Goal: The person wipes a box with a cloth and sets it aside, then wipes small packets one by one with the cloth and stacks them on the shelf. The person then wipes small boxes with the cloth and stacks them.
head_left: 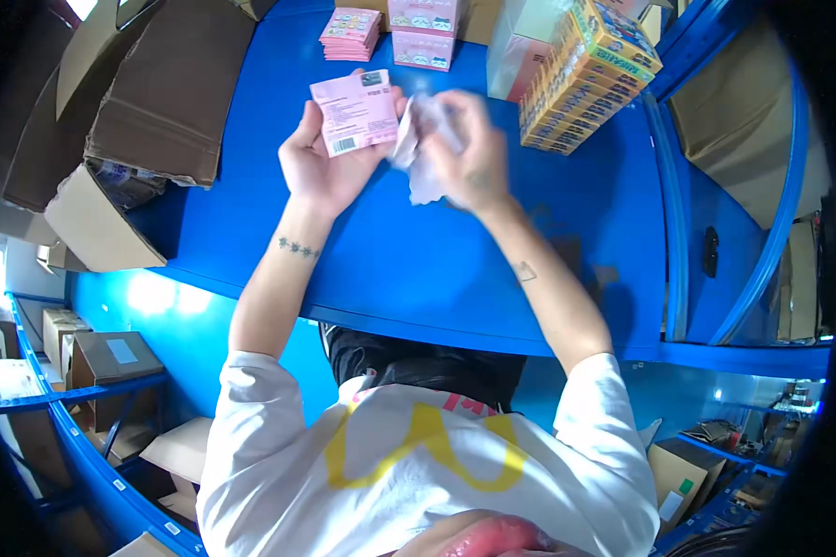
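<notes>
My left hand (330, 167) holds a flat pink square packet (356, 113), its printed side with a barcode facing up. Just to the right, my right hand (472, 153) has its fingers closed on a crumpled whitish cloth or tissue (424, 153), blurred by motion. The crumpled piece meets the packet's right edge in view; whether they touch is unclear. Both hands are above the blue surface (390, 251). Beyond them lies a stack of similar pink packets (350, 34), beside stacked pink boxes (424, 35).
A tall stack of yellow boxes (585, 79) stands at the back right, next to a pale box (518, 56). An open brown carton (163, 88) takes up the left side. Blue shelving (671, 213) borders the right, and more cartons (116, 357) sit on lower-left shelves.
</notes>
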Tool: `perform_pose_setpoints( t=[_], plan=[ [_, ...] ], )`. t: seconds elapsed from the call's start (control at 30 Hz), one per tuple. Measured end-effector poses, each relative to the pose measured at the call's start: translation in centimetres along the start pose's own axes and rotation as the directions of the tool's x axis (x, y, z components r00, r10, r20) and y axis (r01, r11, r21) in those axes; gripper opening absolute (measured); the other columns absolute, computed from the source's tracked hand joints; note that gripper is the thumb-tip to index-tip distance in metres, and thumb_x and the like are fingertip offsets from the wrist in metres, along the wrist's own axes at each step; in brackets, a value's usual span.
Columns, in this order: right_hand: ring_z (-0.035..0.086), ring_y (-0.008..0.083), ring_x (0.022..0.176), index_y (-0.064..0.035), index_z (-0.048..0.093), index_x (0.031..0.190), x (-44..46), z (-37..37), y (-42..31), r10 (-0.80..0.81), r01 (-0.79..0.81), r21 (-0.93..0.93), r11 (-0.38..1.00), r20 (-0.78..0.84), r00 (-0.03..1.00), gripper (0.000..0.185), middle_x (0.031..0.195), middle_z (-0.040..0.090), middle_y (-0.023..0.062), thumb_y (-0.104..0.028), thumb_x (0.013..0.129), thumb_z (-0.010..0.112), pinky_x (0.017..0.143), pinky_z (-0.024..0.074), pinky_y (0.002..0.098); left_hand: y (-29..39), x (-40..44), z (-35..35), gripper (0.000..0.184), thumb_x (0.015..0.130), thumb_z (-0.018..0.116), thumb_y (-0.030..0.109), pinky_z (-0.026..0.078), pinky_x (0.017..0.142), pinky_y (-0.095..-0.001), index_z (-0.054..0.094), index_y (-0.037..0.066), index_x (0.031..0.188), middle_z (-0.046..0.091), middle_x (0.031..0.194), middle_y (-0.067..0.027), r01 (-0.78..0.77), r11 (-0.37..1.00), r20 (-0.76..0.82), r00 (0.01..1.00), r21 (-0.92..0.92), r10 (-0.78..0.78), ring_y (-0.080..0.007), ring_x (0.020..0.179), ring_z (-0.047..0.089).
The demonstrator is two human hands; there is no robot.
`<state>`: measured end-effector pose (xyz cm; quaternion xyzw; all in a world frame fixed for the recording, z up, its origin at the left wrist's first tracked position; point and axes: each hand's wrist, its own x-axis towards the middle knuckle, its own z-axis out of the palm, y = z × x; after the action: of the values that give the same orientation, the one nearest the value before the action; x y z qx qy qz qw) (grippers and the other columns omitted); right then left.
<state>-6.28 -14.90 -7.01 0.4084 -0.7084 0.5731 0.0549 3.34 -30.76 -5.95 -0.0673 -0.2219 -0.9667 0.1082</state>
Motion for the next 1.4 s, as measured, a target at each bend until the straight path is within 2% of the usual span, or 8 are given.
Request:
perform_pose_setpoints(
  t=[0.2, 0.27, 0.47, 0.77, 0.87, 0.97, 1.13, 1.4],
  plan=[
    [0.063, 0.0258, 0.091, 0.0046, 0.051, 0.116, 2.4, -1.0, -3.0, -0.159, 0.160, -0.020, 0.987, -0.318, 0.935, 0.035, 0.095, 0.062, 0.0210, -0.011, 0.087, 0.061, 0.076, 0.0516, 0.0392, -2.3, -0.5, -0.9, 0.047, 0.105, 0.031, 0.037, 0.035, 0.106, -0.0549, 0.037, 0.010, 0.142, 0.045, 0.143, -0.0168, 0.133, 0.978, 0.082, 0.989, -0.159, -0.121, -0.0321, 0.130, 0.047],
    [0.058, 0.0263, 0.106, 0.0057, 0.055, 0.117, 1.6, 0.8, -1.1, -0.488, 0.470, -0.295, 0.832, 0.016, 0.873, 0.034, 0.103, 0.062, 0.0240, -0.010, 0.088, 0.059, 0.089, 0.0476, 0.0430, -3.3, -0.6, -1.1, 0.047, 0.105, 0.032, 0.037, 0.036, 0.106, -0.0541, 0.037, 0.010, 0.142, 0.046, 0.142, -0.0155, 0.182, 0.946, 0.113, 0.981, -0.268, -0.157, -0.0312, 0.129, 0.047],
    [0.059, 0.0301, 0.113, 0.0018, 0.061, 0.119, -0.9, 3.3, 0.2, -0.490, 0.474, -0.329, 0.817, 0.037, 0.871, 0.032, 0.121, 0.061, 0.0181, -0.003, 0.088, 0.055, 0.100, 0.0435, 0.0404, -3.3, -1.2, -2.2, 0.046, 0.105, 0.032, 0.037, 0.038, 0.104, -0.0499, 0.038, 0.009, 0.141, 0.050, 0.136, -0.0134, 0.137, 0.948, 0.062, 0.990, -0.288, -0.124, -0.0284, 0.125, 0.051],
    [0.062, 0.0206, 0.105, -0.0038, 0.064, 0.120, 2.1, -1.5, -0.6, 0.242, -0.137, 0.569, 0.811, -0.112, 0.964, 0.039, 0.119, 0.064, 0.0123, 0.003, 0.082, 0.057, 0.085, 0.0499, 0.0260, -2.0, -0.9, -0.2, 0.044, 0.104, 0.035, 0.036, 0.039, 0.103, -0.0432, 0.042, 0.007, 0.136, 0.054, 0.127, -0.0141, 0.166, 0.985, -0.085, 0.983, 0.051, -0.161, -0.0254, 0.120, 0.053],
    [0.059, 0.0231, 0.110, -0.0038, 0.063, 0.122, 1.5, -1.5, -2.9, 0.136, -0.096, 0.455, 0.885, -0.056, 0.989, 0.041, 0.125, 0.060, 0.0155, 0.001, 0.082, 0.054, 0.089, 0.0479, 0.0285, -3.0, -1.3, -1.2, 0.044, 0.103, 0.036, 0.035, 0.040, 0.102, -0.0432, 0.043, 0.006, 0.135, 0.054, 0.125, -0.0155, 0.167, 0.981, -0.018, 0.985, -0.102, -0.169, -0.0262, 0.119, 0.053],
    [0.050, 0.0313, 0.122, -0.0042, 0.062, 0.125, -0.1, 1.6, -0.7, -0.424, 0.445, -0.300, 0.844, 0.137, 0.895, 0.044, 0.134, 0.053, 0.0188, -0.001, 0.082, 0.054, 0.104, 0.0378, 0.0402, -3.6, -1.1, -2.3, 0.043, 0.102, 0.036, 0.033, 0.040, 0.102, -0.0431, 0.044, 0.005, 0.135, 0.055, 0.123, -0.0169, 0.197, 0.952, 0.063, 0.980, -0.232, -0.188, -0.0269, 0.118, 0.053],
    [0.051, 0.0331, 0.128, -0.0012, 0.063, 0.121, -2.1, 3.4, -0.8, -0.435, 0.462, -0.465, 0.755, 0.171, 0.884, 0.043, 0.139, 0.050, 0.0226, 0.003, 0.079, 0.057, 0.105, 0.0421, 0.0407, -3.0, -1.2, -3.4, 0.042, 0.101, 0.036, 0.030, 0.038, 0.103, -0.0437, 0.046, 0.005, 0.133, 0.055, 0.122, -0.0170, 0.179, 0.933, 0.101, 0.983, -0.314, -0.154, -0.0267, 0.115, 0.054],
    [0.061, 0.0342, 0.116, 0.0017, 0.061, 0.121, -0.7, 1.4, -2.6, -0.449, 0.434, 0.143, 0.889, 0.094, 0.889, 0.045, 0.122, 0.064, 0.0190, 0.007, 0.076, 0.065, 0.104, 0.0447, 0.0421, -0.3, -0.7, 0.9, 0.051, 0.101, 0.037, 0.039, 0.034, 0.107, -0.0461, 0.043, 0.005, 0.137, 0.053, 0.131, -0.0175, 0.008, 0.995, -0.055, 0.998, -0.104, -0.014, -0.0284, 0.118, 0.053]
  ],
)
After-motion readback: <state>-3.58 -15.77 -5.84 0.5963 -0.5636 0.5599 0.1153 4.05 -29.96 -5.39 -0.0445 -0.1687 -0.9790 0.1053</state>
